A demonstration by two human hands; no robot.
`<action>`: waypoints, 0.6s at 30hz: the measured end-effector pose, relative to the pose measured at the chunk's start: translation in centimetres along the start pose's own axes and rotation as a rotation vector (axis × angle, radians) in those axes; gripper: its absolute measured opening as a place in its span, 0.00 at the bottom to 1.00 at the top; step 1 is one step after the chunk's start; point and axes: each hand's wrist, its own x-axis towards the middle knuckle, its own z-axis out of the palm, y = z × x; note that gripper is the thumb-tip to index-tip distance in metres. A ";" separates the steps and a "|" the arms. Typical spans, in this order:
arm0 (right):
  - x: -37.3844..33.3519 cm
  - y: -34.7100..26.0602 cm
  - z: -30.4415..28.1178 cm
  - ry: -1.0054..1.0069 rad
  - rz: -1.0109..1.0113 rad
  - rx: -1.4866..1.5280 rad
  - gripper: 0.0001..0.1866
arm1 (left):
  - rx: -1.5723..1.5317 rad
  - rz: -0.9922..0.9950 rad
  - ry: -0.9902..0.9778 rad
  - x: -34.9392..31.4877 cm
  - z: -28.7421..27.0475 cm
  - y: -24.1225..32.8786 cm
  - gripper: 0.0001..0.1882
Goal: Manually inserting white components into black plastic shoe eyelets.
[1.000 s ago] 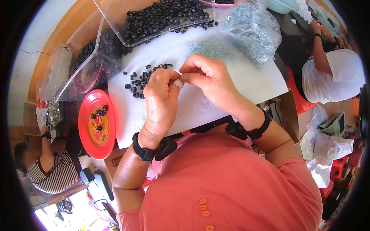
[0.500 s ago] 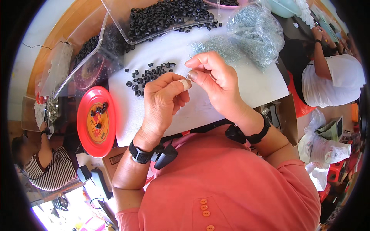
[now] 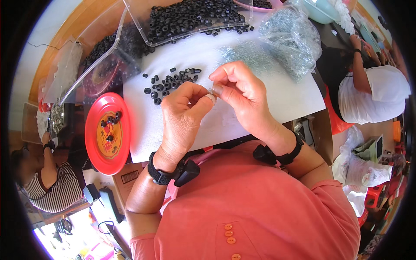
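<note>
My left hand [image 3: 184, 115] and my right hand [image 3: 245, 95] meet above the white sheet [image 3: 286, 102], fingertips nearly touching. Both are closed in a pinch. A tiny pale or shiny piece [image 3: 211, 91] shows between the fingertips, too small to name. A whitish wrap covers the tip of my left thumb. Just beyond my left hand lies a loose group of small black plastic parts [image 3: 175, 80]. Past my right hand are scattered small clear pieces [image 3: 245, 56], spread beside a clear plastic bag [image 3: 290, 39] filled with more of them.
A red plate [image 3: 93, 147] with several black parts stands at the left. Clear bins [image 3: 151, 43] of black parts line the back, with a pale green bowl [image 3: 320, 11] at the far right. Two people work nearby, one in stripes [image 3: 58, 186], one in white [image 3: 372, 93].
My left hand has turned slightly and its fingers have curled in closer to my right fingertips. The whole view has shifted slightly. The black parts and plate look the same.
</note>
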 end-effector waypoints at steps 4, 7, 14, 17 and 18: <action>0.2 -0.5 0.2 -0.016 0.113 0.154 0.06 | -0.117 -0.154 -0.033 -0.5 -0.2 0.1 0.08; 0.2 -0.2 0.2 -0.014 0.152 0.223 0.06 | -0.217 -0.127 -0.015 -0.5 0.1 0.0 0.09; 0.2 -0.1 0.6 0.012 0.221 0.279 0.06 | -0.099 0.033 -0.001 -0.4 -0.1 -0.5 0.09; 0.2 0.2 0.2 0.003 0.203 0.233 0.06 | -0.018 0.028 -0.032 -0.5 -0.2 0.0 0.09; 0.3 0.2 0.1 0.003 0.203 0.234 0.06 | -0.018 0.028 -0.032 -0.5 -0.2 -0.2 0.09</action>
